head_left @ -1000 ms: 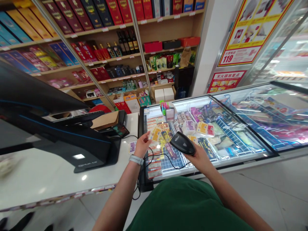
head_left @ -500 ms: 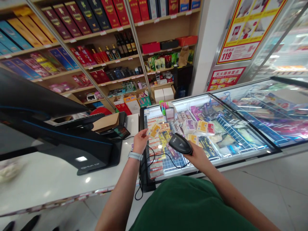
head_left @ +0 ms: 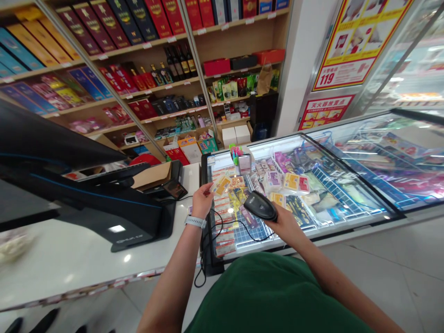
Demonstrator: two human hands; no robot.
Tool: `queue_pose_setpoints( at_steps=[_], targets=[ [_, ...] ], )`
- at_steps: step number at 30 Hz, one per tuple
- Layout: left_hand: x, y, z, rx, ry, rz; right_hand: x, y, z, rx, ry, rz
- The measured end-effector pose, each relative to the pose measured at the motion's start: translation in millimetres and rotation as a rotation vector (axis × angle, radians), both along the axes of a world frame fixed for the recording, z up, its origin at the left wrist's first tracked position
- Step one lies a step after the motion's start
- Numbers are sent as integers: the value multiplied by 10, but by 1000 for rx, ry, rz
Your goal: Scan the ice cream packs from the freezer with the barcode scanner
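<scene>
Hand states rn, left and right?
Left hand: closed, pinching a yellow-labelled packet by its edge.
Right hand: closed around the black handheld scanner.

The black, rounded plastic scanner point(head_left: 260, 206) has a smooth satin finish. The flat, clear, yellow-labelled packet point(head_left: 221, 185) is probably glossy plastic. The flat white countertop point(head_left: 83, 263) is polished; the green cloth garment point(head_left: 277, 296) is matt.

Left hand point(head_left: 203, 201), right hand point(head_left: 285, 225) — both forward, apart, gripping.
Left in fingertip pinch, left forearm point(head_left: 175, 268) slanting up and away; right in curled grip — right forearm point(head_left: 333, 273) angled inward.
</scene>
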State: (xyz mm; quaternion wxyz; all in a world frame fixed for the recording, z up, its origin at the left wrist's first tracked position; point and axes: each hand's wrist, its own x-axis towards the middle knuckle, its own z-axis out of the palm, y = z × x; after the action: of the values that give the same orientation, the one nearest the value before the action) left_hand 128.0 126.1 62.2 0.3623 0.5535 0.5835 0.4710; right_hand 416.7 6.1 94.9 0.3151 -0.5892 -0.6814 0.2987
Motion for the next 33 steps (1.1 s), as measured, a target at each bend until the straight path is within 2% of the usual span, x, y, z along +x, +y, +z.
queue_pose_setpoints(
  at_steps=[9, 17, 25, 33],
  targets=[
    [2, 22, 46, 6, 42, 18, 2, 23, -7, -6, 2, -1],
    [6, 133, 111, -12, 66, 51, -4, 34, -14, -9, -16, -11],
    [25, 181, 88, -4, 46, 55, -6, 49, -23, -2, -7, -24],
    [30, 173, 125, -12, 60, 62, -14, 61, -31, -8, -13, -9]
  ],
)
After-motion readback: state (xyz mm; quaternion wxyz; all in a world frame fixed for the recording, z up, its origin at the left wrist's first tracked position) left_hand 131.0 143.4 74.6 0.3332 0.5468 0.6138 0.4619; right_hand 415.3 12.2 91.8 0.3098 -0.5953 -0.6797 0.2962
